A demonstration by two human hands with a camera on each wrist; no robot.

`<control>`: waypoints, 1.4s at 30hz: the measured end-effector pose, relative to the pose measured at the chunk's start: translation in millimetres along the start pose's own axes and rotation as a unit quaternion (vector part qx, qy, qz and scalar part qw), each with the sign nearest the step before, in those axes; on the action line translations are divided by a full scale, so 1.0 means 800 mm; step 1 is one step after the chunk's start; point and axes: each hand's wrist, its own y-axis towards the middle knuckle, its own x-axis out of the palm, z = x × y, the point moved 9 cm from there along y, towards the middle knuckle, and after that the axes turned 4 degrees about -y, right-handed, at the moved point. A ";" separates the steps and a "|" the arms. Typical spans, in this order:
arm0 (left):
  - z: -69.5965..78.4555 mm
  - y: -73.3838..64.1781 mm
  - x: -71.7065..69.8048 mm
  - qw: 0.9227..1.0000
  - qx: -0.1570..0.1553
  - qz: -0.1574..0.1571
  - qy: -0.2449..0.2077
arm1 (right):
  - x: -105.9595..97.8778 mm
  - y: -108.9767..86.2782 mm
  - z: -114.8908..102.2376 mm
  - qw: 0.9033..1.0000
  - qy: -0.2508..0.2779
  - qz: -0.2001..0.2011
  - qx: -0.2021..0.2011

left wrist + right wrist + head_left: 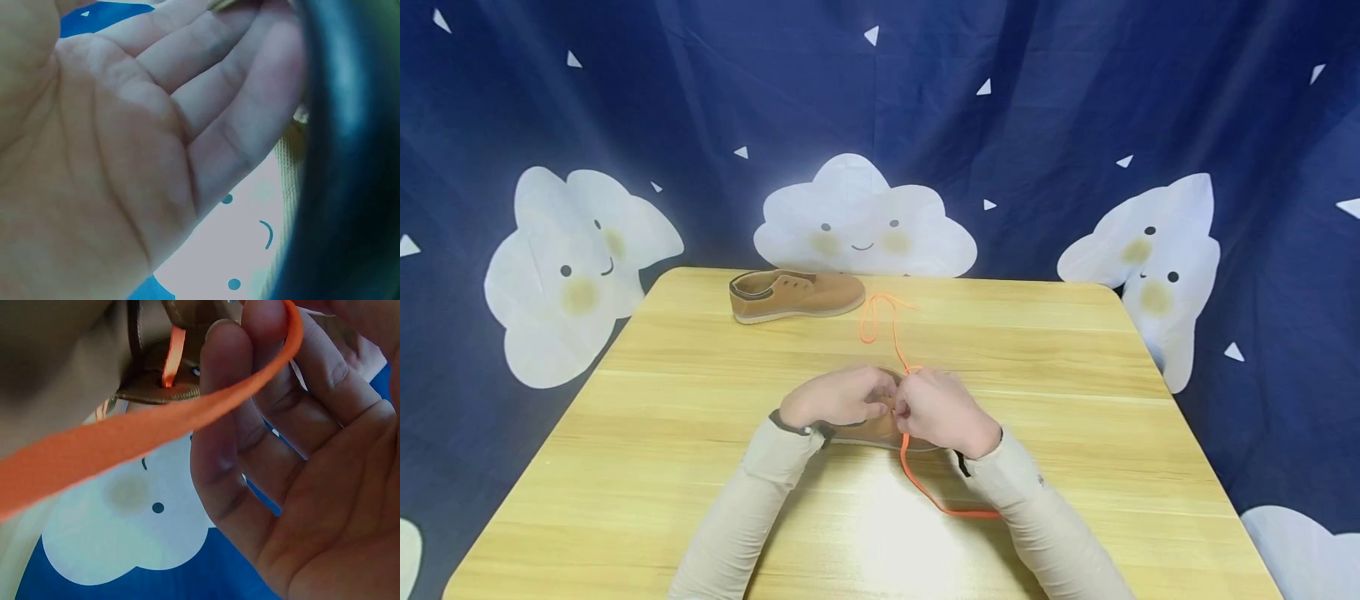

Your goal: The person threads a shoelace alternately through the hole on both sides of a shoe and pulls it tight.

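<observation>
A brown shoe [865,431] lies on the table under both hands, which hide much of it. From the left, my left hand [842,396] bends over the shoe's opening, its fingers and thumb holding the upper by the eyelets; the fingertips are partly hidden in the left wrist view. Between thumb and fingers, my right hand [943,411] pinches an orange shoelace [125,437] close to the eyelets. One stretch of lace passes through an eyelet of the brown leather [150,378]. A lace end trails toward the right forearm, while another length loops away across the table.
A second brown shoe [831,296] stands at the table's back edge, its eyelets showing no lace. The wooden table [647,450] reaches back to a dark blue curtain [715,83] with cloud prints. Long light sleeves cover both forearms.
</observation>
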 end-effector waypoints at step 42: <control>-0.024 0.011 -0.008 0.994 -0.024 0.031 -0.099 | 0.041 -0.029 0.136 0.956 0.177 -0.213 0.093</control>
